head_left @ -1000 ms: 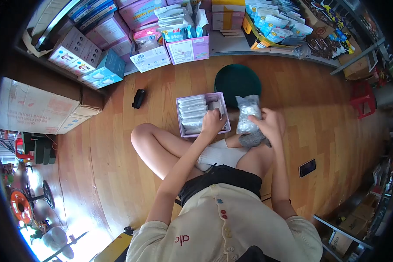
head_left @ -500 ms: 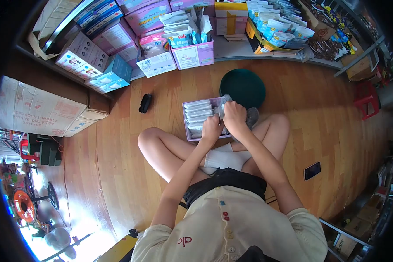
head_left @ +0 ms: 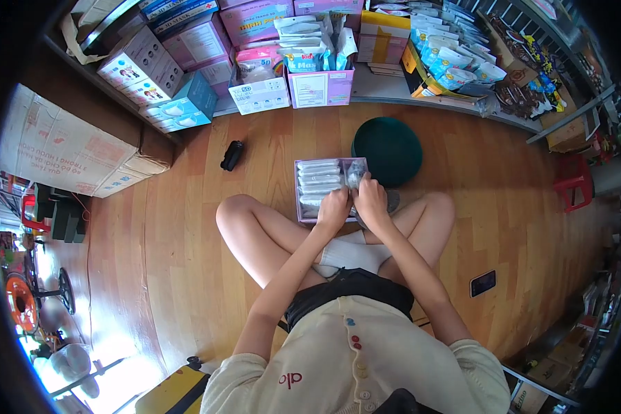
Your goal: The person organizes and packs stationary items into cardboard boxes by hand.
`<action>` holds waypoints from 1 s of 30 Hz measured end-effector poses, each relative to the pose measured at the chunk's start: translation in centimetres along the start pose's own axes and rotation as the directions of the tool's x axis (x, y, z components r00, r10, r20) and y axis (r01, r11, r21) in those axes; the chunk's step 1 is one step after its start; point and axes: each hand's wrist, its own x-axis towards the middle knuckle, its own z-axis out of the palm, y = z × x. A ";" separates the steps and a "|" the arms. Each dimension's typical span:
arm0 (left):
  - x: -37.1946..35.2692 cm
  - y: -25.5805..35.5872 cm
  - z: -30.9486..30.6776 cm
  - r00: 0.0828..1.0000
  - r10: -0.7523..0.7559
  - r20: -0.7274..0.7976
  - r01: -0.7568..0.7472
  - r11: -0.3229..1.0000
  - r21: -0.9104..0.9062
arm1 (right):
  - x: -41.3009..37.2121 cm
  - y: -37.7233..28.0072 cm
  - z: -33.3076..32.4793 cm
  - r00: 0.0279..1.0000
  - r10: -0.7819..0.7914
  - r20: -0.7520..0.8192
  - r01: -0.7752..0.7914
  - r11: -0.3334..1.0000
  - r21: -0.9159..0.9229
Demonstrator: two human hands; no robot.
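Note:
A shallow lilac box stands on the floor before my crossed legs. Several flat white packets are stacked in its left side. Crumpled clear-grey plastic bag material fills the right side and shows again past my right wrist. My left hand is closed over the box's front middle, its fingertips pinching at the plastic. Close beside it, my right hand is closed on the same plastic over the right edge. The fingertips partly hide what they grip.
A dark green round stool or tub stands just behind the box. A black case lies left, a phone right. Shelves with purple boxes and pouches run along the back. A large carton stands left.
My right hand has moved down and nearer to me, showing more crumpled plastic in the box. The left hand stays close to the same spot. The view has shifted slightly.

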 end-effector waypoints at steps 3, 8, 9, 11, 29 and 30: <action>-0.2 0.1 0.2 0.998 0.060 -0.013 -0.059 0.998 0.016 | 0.1 0.6 0.1 0.999 -0.037 -0.015 0.036 0.999 -0.031; -0.3 -0.2 0.4 0.996 0.058 -0.061 -0.057 0.998 0.017 | 0.2 0.8 0.7 0.997 -0.074 -0.005 0.074 0.996 -0.058; -0.3 -0.3 0.3 0.996 0.057 -0.065 -0.056 0.998 0.019 | 0.1 0.7 0.3 0.996 -0.058 0.061 0.059 0.998 -0.019; -0.6 -0.3 0.2 0.994 0.081 -0.076 -0.081 0.997 -0.001 | -0.5 1.5 -0.2 0.990 -0.136 -0.028 0.136 0.991 -0.017; -3.8 1.5 2.1 0.971 -0.045 -0.234 0.040 0.999 -0.028 | -0.7 1.3 2.3 0.998 0.023 -0.050 -0.028 0.995 -0.092; -3.8 1.4 2.2 0.971 -0.044 -0.234 0.039 0.999 -0.027 | -0.1 1.5 3.3 0.999 0.045 0.007 -0.044 0.988 -0.146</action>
